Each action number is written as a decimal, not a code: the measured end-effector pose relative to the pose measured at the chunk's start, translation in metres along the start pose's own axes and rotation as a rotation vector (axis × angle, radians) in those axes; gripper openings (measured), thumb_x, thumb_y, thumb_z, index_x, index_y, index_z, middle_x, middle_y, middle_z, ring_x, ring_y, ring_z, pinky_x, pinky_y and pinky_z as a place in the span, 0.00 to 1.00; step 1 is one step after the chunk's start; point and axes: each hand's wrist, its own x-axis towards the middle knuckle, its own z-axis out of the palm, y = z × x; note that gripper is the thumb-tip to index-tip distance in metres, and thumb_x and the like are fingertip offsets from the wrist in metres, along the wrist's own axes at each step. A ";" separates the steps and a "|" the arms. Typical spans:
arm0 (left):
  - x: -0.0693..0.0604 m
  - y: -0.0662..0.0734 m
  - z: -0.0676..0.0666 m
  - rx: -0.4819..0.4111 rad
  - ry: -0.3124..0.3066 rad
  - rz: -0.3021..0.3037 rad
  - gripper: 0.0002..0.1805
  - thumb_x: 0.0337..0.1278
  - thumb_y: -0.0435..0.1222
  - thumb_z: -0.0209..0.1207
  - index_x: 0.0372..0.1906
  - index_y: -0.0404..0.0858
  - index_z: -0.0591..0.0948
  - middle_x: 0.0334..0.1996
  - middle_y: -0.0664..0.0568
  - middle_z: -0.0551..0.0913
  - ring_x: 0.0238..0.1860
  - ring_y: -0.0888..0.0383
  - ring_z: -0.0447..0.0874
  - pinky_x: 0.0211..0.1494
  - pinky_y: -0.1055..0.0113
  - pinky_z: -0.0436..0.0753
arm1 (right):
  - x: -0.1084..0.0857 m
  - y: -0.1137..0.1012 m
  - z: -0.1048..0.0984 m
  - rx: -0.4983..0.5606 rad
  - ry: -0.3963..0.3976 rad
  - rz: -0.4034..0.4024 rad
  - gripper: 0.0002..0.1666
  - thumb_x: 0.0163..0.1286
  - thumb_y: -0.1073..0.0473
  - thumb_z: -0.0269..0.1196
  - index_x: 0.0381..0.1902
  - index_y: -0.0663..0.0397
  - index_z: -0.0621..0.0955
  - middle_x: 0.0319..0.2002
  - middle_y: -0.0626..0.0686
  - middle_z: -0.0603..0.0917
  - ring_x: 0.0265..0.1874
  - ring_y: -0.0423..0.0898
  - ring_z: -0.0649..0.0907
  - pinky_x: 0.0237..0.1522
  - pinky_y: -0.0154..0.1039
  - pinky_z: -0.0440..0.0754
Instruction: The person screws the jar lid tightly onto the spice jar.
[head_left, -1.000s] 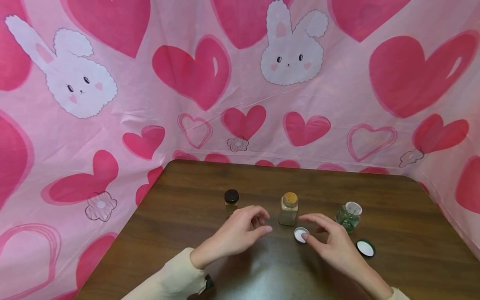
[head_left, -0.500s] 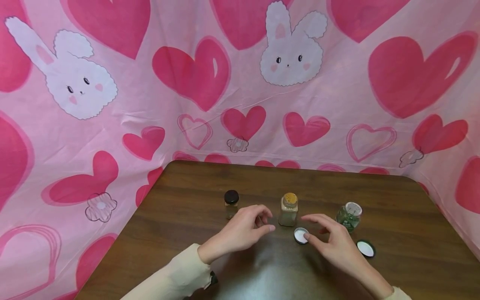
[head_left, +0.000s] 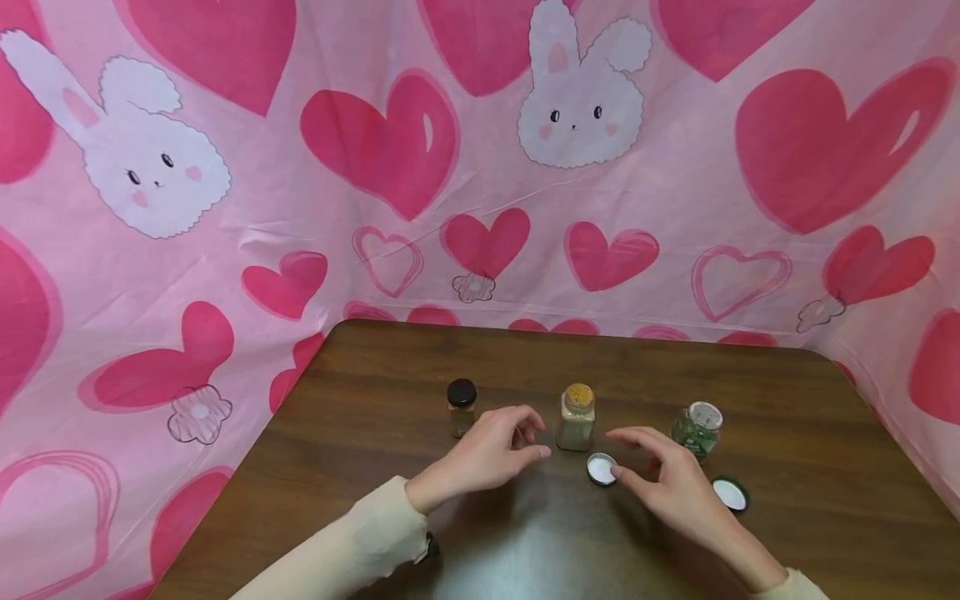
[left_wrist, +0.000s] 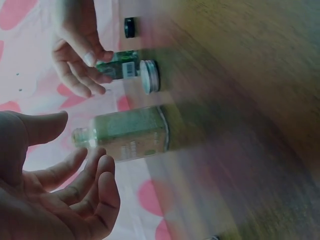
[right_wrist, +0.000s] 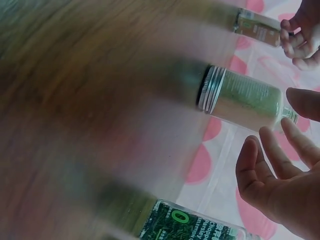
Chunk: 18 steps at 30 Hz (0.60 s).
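My left hand hovers left of the square glass jar, fingers loosely bent and holding nothing. That jar stands upright without a lid, filled with pale powder, its mouth yellowish. My right hand hangs on its other side, also holding nothing. A silvery-edged lid stands on the table with its white inside up, in front of the jar. The right thumb overlaps the lid's edge in the head view, but the right wrist view shows the hand apart from the lid.
At left a black-capped jar stands partly behind my left hand. To the right are an uncapped green parsley jar and a dark-rimmed lid, white inside up. Heart-patterned pink cloth rises behind the brown table.
My left hand has shifted slightly right, towards the middle jar. My right hand stays almost in place, and the jars and lids have not moved.
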 end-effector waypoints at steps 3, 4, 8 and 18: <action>0.003 -0.004 0.002 0.009 -0.014 -0.022 0.12 0.64 0.39 0.73 0.47 0.40 0.84 0.33 0.59 0.81 0.32 0.64 0.77 0.39 0.69 0.78 | 0.001 0.003 0.000 0.000 -0.008 0.006 0.25 0.62 0.65 0.78 0.56 0.49 0.86 0.52 0.49 0.87 0.47 0.52 0.83 0.39 0.39 0.80; 0.003 -0.005 0.003 0.016 -0.018 -0.028 0.13 0.64 0.39 0.73 0.48 0.40 0.84 0.33 0.58 0.81 0.32 0.63 0.78 0.39 0.68 0.78 | 0.001 0.003 0.000 -0.002 -0.009 0.006 0.25 0.61 0.65 0.78 0.56 0.49 0.87 0.52 0.49 0.87 0.47 0.52 0.83 0.39 0.39 0.80; 0.006 -0.008 0.008 0.044 -0.031 -0.067 0.16 0.64 0.39 0.73 0.50 0.37 0.84 0.35 0.54 0.82 0.36 0.56 0.81 0.40 0.67 0.78 | 0.002 0.006 -0.001 -0.003 -0.021 0.006 0.25 0.61 0.64 0.79 0.56 0.51 0.87 0.52 0.50 0.87 0.45 0.50 0.83 0.37 0.39 0.80; 0.017 -0.014 0.016 0.095 -0.007 -0.072 0.19 0.62 0.40 0.75 0.52 0.37 0.83 0.41 0.47 0.85 0.39 0.56 0.81 0.42 0.65 0.78 | 0.002 0.011 0.001 -0.003 -0.061 0.009 0.29 0.57 0.64 0.81 0.58 0.52 0.86 0.52 0.50 0.87 0.44 0.50 0.84 0.39 0.41 0.81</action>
